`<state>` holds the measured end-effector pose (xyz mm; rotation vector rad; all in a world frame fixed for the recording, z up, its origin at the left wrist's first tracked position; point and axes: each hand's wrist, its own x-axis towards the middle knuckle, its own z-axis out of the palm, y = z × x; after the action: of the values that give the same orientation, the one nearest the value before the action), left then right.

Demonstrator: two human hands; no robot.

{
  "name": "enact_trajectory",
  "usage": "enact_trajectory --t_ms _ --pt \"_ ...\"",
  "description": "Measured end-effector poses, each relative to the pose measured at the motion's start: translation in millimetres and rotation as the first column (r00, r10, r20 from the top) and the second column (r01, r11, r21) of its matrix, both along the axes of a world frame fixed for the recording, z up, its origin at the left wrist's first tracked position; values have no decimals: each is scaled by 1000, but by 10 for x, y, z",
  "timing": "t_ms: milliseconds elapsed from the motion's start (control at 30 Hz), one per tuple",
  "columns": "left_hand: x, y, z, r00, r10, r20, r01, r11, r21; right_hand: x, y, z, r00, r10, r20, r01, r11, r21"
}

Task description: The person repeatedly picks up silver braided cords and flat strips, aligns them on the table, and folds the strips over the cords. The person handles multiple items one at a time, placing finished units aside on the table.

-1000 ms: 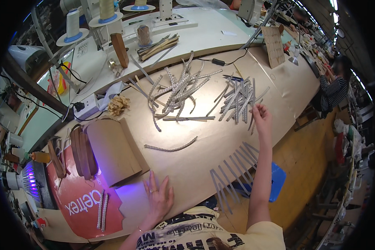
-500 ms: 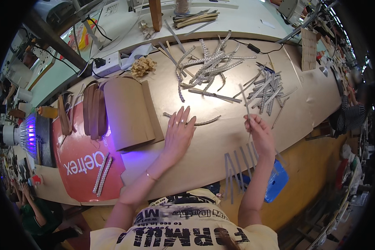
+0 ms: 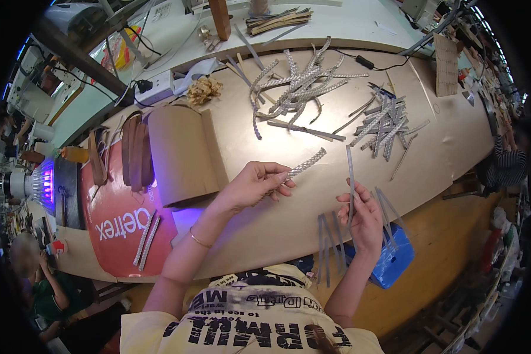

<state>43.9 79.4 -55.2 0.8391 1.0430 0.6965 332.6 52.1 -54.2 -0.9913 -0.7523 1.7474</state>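
Note:
Between the fingers of my left hand (image 3: 259,186) is a silvery braided strip (image 3: 308,163), raised a little above the table and pointing away to the right. My right hand (image 3: 364,221) pinches a narrow grey flat strip (image 3: 351,177), which stands nearly upright. The two hands are apart, and the strips do not touch. Below my right hand, several more grey strips (image 3: 329,239) hang over the table's near edge. Beyond the hands lies a loose heap of long braided strips (image 3: 295,88). To its right is a pile of short braided pieces (image 3: 386,127).
On the left stand a curved brown cardboard piece (image 3: 183,153) and bundled brown straps (image 3: 137,153). Two braided strips (image 3: 146,242) lie on a red sheet (image 3: 109,253). A lamp (image 3: 41,186) glows purple at far left. A blue plastic container (image 3: 395,262) sits below the near edge.
My left hand has picked the braided strip up off the table, its fingers closing from flat to a grip. My right hand has moved down slightly, still holding the grey strip.

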Motion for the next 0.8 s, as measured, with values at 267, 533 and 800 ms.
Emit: enact_trajectory --t_ms 267,533,800 --pt "-227 -447 -175 964 181 194 -146 972 -181 -241 -58 -94 994 91 -52 -91 996 12" --pt "-300 -705 -288 990 76 120 -66 994 -85 -395 -117 -121 987 156 -24 -155 986 57" --pt "-206 -913 -238 777 271 -568 15 894 447 -399 -176 -104 991 111 -80 -108 993 45"
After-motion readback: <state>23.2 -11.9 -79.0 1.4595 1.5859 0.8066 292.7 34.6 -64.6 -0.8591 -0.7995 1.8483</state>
